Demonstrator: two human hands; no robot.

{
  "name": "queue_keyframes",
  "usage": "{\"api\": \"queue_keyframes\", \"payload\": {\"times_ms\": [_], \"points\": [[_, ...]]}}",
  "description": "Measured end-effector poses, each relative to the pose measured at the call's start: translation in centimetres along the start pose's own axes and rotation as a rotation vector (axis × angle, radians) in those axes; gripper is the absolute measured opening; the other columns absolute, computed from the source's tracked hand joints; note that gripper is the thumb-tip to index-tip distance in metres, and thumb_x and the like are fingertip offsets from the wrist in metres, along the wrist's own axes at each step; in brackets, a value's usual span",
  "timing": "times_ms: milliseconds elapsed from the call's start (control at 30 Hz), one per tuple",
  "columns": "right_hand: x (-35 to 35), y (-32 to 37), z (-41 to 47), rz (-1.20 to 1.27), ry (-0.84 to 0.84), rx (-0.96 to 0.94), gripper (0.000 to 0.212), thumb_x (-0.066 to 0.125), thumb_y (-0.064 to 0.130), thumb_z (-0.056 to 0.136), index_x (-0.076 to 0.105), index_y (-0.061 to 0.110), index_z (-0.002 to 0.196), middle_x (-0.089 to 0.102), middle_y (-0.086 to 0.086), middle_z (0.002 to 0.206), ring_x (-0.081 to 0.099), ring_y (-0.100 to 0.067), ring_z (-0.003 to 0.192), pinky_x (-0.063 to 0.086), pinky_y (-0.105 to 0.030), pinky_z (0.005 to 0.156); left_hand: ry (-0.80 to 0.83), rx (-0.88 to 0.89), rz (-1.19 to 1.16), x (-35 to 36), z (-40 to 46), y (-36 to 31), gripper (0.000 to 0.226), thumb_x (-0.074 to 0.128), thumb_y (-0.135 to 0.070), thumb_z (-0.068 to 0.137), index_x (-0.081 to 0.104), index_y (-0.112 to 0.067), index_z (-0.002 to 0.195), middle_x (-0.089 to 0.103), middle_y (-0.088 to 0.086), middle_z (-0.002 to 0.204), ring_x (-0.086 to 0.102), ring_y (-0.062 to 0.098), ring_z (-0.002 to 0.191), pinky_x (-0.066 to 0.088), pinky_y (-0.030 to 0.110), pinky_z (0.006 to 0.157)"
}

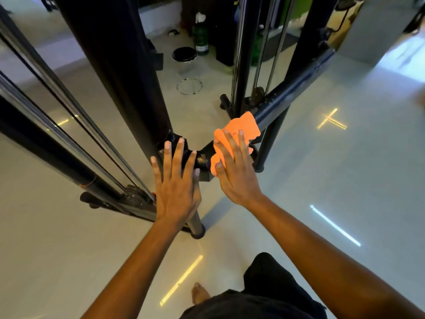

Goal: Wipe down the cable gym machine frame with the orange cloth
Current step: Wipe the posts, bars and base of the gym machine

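Right hand (234, 168): fingers straight, spread, palm pressing crumpled orange cloth (239, 128) flat against dark metal crossbar (292, 90) of cable gym machine frame, near its joint with thick black upright post (119, 65). Left hand (176, 183): open, fingers extended, fingertips resting on black joint bracket (181, 143), holding nothing. Steel guide rods (57, 132) slant at left. Beyond: green glass bottle (200, 35), round black-topped stool (184, 55) on glossy pale floor (345, 169).

orange cloth (239, 128) — part hidden under right hand (234, 171) | frame uprights (110, 65) — tops cut off
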State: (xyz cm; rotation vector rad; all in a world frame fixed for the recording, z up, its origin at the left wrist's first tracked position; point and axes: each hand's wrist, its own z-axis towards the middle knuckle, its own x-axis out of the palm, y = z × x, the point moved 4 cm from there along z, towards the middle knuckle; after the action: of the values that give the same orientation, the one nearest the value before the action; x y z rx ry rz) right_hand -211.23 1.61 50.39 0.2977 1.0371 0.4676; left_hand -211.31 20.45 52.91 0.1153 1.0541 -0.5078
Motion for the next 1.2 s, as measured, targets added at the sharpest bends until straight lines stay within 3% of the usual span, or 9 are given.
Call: {"api": "queue_keyframes", "payload": {"times_ms": [133, 267, 467, 600, 700, 767, 900, 1033, 1200], "points": [[-0.1, -2.2, 0.4, -0.105, 0.051, -0.159, 0.058, 0.046, 0.034, 0.115, 0.03, 0.024, 0.17, 0.013, -0.006, 0.181, -0.004, -0.035, 0.168, 0.006, -0.067, 0.132, -0.001, 0.0, 0.061, 0.0, 0.1, -0.8, 0.053, 0.047, -0.041, 0.11, 0.049, -0.021, 0.16, 0.02, 0.009, 0.178, 0.002, 0.032, 0.166, -0.008, 0.06, 0.13], [-1.7, -7.1, 3.4, -0.264, 0.083, -0.26, 0.06, 0.044, 0.039, 0.112, 0.028, 0.03, 0.17, 0.017, -0.008, 0.18, 0.002, -0.037, 0.168, 0.004, -0.074, 0.129, -0.003, 0.018, 0.049, 0.5, 0.3, -2.2, 0.053, 0.044, -0.034, 0.111, 0.048, -0.015, 0.16, 0.037, 0.008, 0.171, 0.008, 0.03, 0.166, -0.009, 0.053, 0.132], [-1.1, -4.3, 2.6, -0.049, 0.102, -0.29, 0.058, 0.042, 0.04, 0.114, 0.037, 0.02, 0.168, 0.02, -0.005, 0.18, -0.003, -0.04, 0.167, -0.004, -0.07, 0.13, -0.009, -0.176, -0.215, 1.4, 1.0, -4.9, 0.051, 0.04, -0.029, 0.112, 0.048, -0.012, 0.16, 0.045, 0.004, 0.167, 0.016, 0.022, 0.165, 0.0, 0.045, 0.135], [-2.0, -6.3, 4.0, -0.068, 0.135, -0.393, 0.06, 0.028, 0.056, 0.114, 0.044, 0.029, 0.165, 0.025, -0.007, 0.177, 0.005, -0.036, 0.168, -0.001, -0.071, 0.13, -0.063, -0.292, -0.379, 1.9, 1.7, -5.6, 0.043, 0.042, -0.026, 0.114, 0.057, -0.015, 0.153, 0.055, 0.0, 0.158, 0.021, 0.016, 0.164, 0.005, 0.039, 0.135], [-2.7, -8.0, 6.7, -0.071, 0.106, -0.321, 0.053, 0.036, 0.061, 0.112, 0.059, 0.035, 0.151, 0.018, -0.011, 0.179, -0.001, -0.043, 0.166, -0.008, -0.067, 0.131, -0.101, -0.342, -0.42, 2.1, 2.0, -5.6, 0.041, 0.043, -0.025, 0.114, 0.061, -0.016, 0.149, 0.059, -0.002, 0.154, 0.025, 0.015, 0.162, 0.006, 0.041, 0.135], [-2.8, -8.0, 7.8, -0.052, 0.094, -0.297, 0.046, 0.042, 0.057, 0.111, 0.065, 0.033, 0.143, 0.022, -0.009, 0.178, 0.002, -0.044, 0.165, -0.005, -0.066, 0.131, -0.112, -0.374, -0.407, 2.2, 2.0, -6.1, 0.04, 0.043, -0.026, 0.114, 0.062, -0.018, 0.148, 0.06, -0.004, 0.153, 0.026, 0.014, 0.162, 0.006, 0.043, 0.135], [-1.9, -7.4, 6.7, 0.035, 0.017, -0.441, 0.04, 0.05, 0.041, 0.113, 0.066, 0.02, 0.144, 0.053, -0.008, 0.16, 0.036, -0.039, 0.157, 0.016, -0.063, 0.131, -0.149, -0.458, -0.391, 2.8, 2.2, -6.9, 0.04, 0.043, -0.028, 0.114, 0.063, -0.019, 0.147, 0.061, -0.006, 0.151, 0.028, 0.015, 0.161, 0.004, 0.045, 0.135], [-2.8, -10.7, 7.2, 0.0, 0.047, -0.608, 0.046, 0.055, 0.038, 0.113, 0.056, 0.021, 0.155, 0.046, -0.008, 0.167, 0.035, -0.037, 0.159, 0.021, -0.058, 0.131, -0.171, -0.522, -0.364, 3.0, 2.5, -7.7, 0.039, 0.042, -0.03, 0.114, 0.064, -0.021, 0.144, 0.061, -0.01, 0.15, 0.028, 0.013, 0.161, 0.0, 0.038, 0.135], [-3.2, -11.6, 8.0, -0.005, 0.022, -0.425, 0.046, 0.048, 0.045, 0.113, 0.058, 0.024, 0.153, 0.045, -0.01, 0.166, 0.027, -0.041, 0.161, 0.01, -0.067, 0.131, -0.179, -0.568, -0.346, 3.3, 2.5, -8.3, 0.039, 0.044, -0.027, 0.113, 0.063, -0.025, 0.147, 0.058, -0.012, 0.154, 0.024, 0.012, 0.162, 0.002, 0.044, 0.135]]}}
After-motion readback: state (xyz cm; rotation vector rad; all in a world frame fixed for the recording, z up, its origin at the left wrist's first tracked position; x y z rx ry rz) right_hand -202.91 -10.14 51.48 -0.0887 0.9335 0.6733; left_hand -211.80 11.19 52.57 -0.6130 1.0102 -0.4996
